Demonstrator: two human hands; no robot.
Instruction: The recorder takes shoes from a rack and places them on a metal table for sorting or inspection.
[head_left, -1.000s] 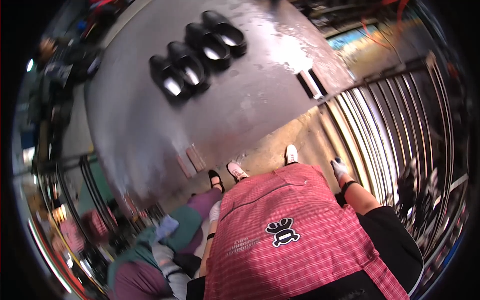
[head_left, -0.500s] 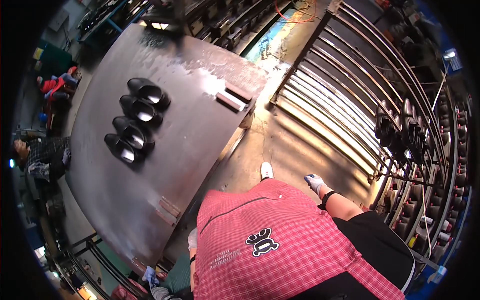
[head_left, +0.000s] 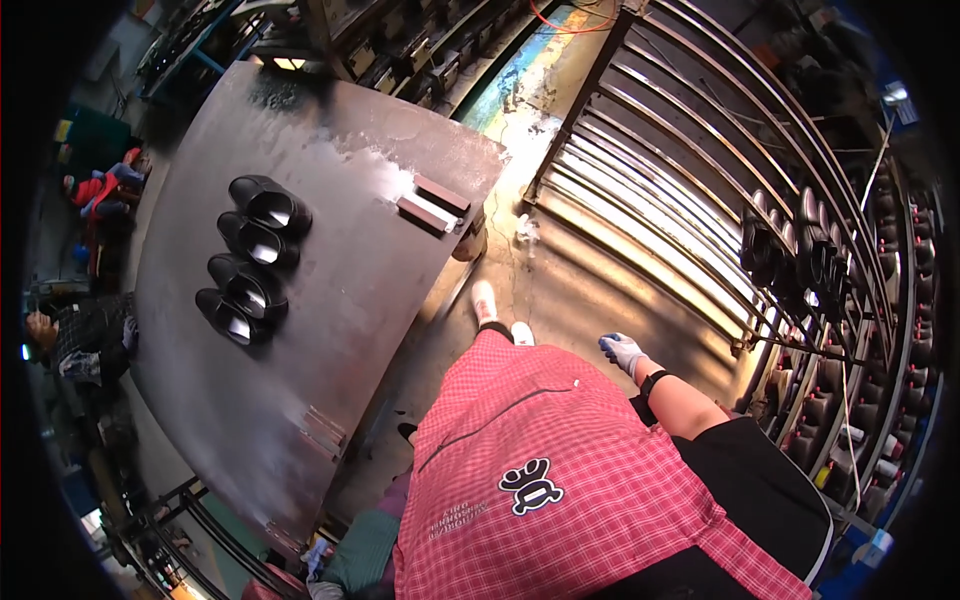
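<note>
My right hand, in a white glove with blue fingertips, hangs over the floor on the right side of my red checked apron. Its fingers are loosely curled together, and nothing shows in them. A dark band circles that wrist. My left hand is out of sight behind the apron. Two pairs of black shoes stand in a row on a big grey metal table to my left, apart from both hands. Two dark reddish-brown bars lie near the table's far right edge.
A metal rack with long rails stands ahead on the right, with black shoes at its right end. Shelves of dark shoe forms line the far right. A person is beyond the table's left edge. Another sits farther back.
I have stepped forward, and a foot has swung out ahead. My left hand has dropped from sight behind the apron. The table and shoes sit slightly farther left and lower in view.
</note>
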